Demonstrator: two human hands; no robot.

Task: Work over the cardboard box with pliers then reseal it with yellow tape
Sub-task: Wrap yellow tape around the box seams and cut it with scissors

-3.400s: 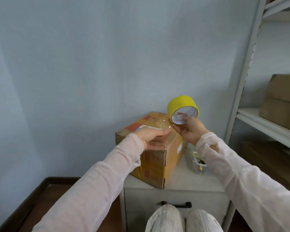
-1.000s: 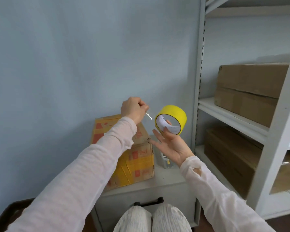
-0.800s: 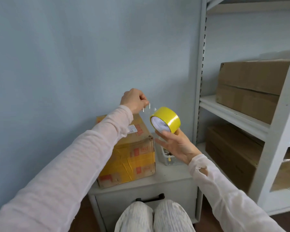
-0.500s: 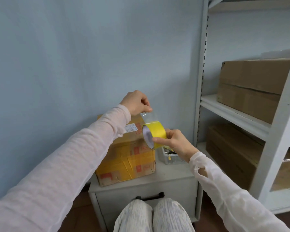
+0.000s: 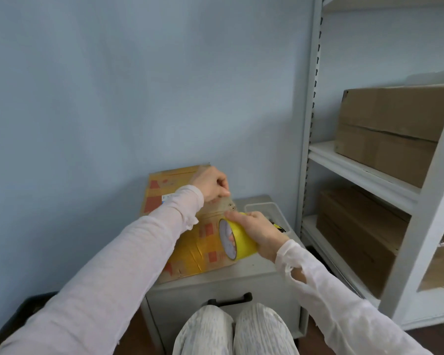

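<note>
The left fingers (image 5: 223, 192) are curled tight in a pinch over the box's top, near its right edge. What they grip is hidden inside the pinch; judging by the task, it is probably the tape end. The right fingers (image 5: 237, 216) wrap over the top of the yellow roll (image 5: 241, 243), with the thumb out of sight behind it. The roll is held on edge, its open core facing left, against the box's near face just below the top edge. The left hand (image 5: 212, 184) sits above and slightly behind the right hand (image 5: 263, 234), the two close but apart.

The box (image 5: 164, 180) stands on the left part of the cabinet (image 5: 254, 274), back against the wall, and yellow tape already crosses its near face. A clear bin (image 5: 265, 208) sits at the cabinet's rear right corner, and shelves (image 5: 356, 172) with more cartons stand to the right.

The step in hand looks like laying a strip over the top seam. To do it well, the left pinch should press its end flat onto the cardboard and hold firm while the right hand draws the roll away under even tension. The strip should stay square to the seam so it does not wrinkle or fold onto itself. The box should be steadied too, as it may slide on the smooth cabinet top.
</note>
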